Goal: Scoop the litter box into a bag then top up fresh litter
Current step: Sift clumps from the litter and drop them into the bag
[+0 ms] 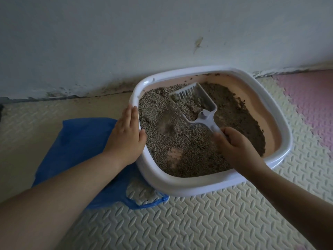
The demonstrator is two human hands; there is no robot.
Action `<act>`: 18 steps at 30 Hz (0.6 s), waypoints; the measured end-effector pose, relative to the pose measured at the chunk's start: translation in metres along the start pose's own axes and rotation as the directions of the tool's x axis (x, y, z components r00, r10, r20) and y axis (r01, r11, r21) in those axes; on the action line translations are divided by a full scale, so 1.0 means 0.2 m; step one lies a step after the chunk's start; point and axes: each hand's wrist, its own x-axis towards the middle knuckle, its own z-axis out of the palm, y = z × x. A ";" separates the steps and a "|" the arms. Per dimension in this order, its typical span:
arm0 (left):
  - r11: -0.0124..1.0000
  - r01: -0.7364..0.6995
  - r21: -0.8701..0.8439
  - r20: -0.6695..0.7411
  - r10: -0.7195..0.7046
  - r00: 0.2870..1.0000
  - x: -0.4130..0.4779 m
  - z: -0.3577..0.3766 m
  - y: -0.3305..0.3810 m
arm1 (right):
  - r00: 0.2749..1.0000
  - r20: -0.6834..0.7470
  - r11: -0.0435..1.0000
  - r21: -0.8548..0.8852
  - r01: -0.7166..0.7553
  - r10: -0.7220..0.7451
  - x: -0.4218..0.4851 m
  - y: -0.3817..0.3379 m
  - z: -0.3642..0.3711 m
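Observation:
A white-rimmed litter box (189, 185) with a pink inner wall stands on the floor mat against the wall. Brown-grey litter (182, 141) covers most of its bottom, with bare pink patches showing. My right hand (236, 147) grips the handle of a white slotted scoop (196, 101), whose blade lies in the litter at the far side with clumps in it. My left hand (126, 134) rests flat, fingers straight, on the box's left rim. A blue plastic bag (77, 150) lies flat on the floor left of the box, partly under my left arm.
Cream textured foam mat (180, 222) covers the floor, with a pink tile (310, 105) at the right. A pale wall (108, 42) with a stained, cracked base runs right behind the box.

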 end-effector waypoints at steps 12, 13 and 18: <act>1.000 -0.005 0.009 0.002 0.005 1.000 0.00 0.00 0.00 | 0.999 0.026 0.999 0.023 0.035 -0.035 -0.01 -0.02 0.00; 1.000 -0.006 0.005 0.001 0.006 1.000 0.00 0.00 0.00 | 0.999 0.027 0.999 0.021 0.033 -0.034 -0.01 -0.02 0.00; 1.000 0.004 0.009 0.011 -0.004 1.000 0.00 -0.01 0.01 | 0.996 0.040 0.997 -0.037 -0.074 0.076 0.02 0.03 -0.13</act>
